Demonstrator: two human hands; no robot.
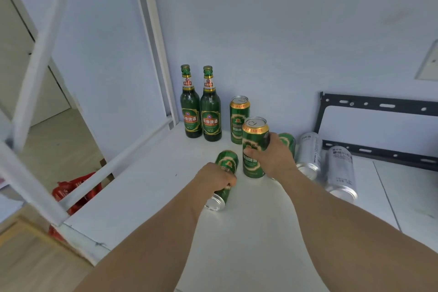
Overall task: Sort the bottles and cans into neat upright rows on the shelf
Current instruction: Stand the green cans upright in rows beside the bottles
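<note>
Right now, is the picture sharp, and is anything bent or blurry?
Head view: the bottles, held cans and both hands are fairly sharp; the shelf frame at left is smeared; wide-angle distortion tilts the uprights; lighting is soft and even, with faint glare on the silver cans.

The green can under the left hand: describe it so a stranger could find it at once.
Start at the two green bottles standing at the back left of the white shelf, then come toward the front. The can lies on its side there, gripped by the left hand. The other green cans near it stand upright or lie behind the right hand; the other lying cans are silver.
</note>
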